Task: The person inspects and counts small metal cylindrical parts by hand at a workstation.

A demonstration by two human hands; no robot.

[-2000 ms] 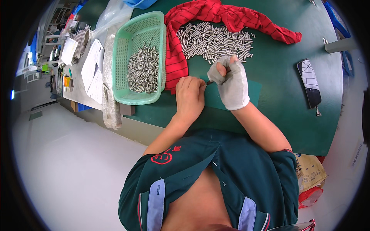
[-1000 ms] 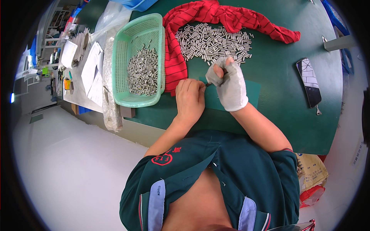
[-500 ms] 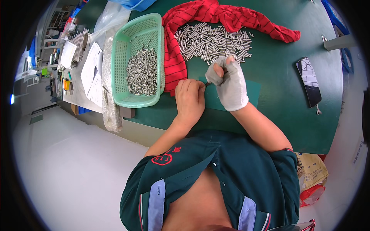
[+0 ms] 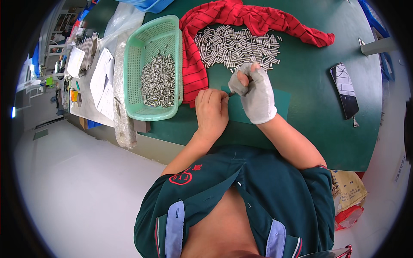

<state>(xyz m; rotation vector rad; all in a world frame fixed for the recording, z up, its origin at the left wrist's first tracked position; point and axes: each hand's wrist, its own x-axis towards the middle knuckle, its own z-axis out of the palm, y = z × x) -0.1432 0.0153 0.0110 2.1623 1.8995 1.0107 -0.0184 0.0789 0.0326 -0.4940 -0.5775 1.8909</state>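
Note:
My bare left hand (image 4: 211,111) rests at the near side of the green table, its fingers closed and their tips pointing right. Close to those tips is my right hand (image 4: 259,96) in a whitish work glove with bare fingertips, thumb and fingers curled together. A small dark piece (image 4: 232,93) shows between the two hands; its kind is too small to tell. Beneath the right hand lies a flat green sheet (image 4: 282,102). Beyond the hands spreads a heap of short metal pins (image 4: 238,46), bordered by a red striped cloth (image 4: 195,73).
To the left stands a light green plastic basket (image 4: 131,77) with many metal pins (image 4: 158,81) inside. A phone (image 4: 344,90) lies at the right. Papers (image 4: 103,81) and clear plastic wrap (image 4: 122,124) lie beyond the basket, and a metal bracket (image 4: 378,47) sticks in at the far right.

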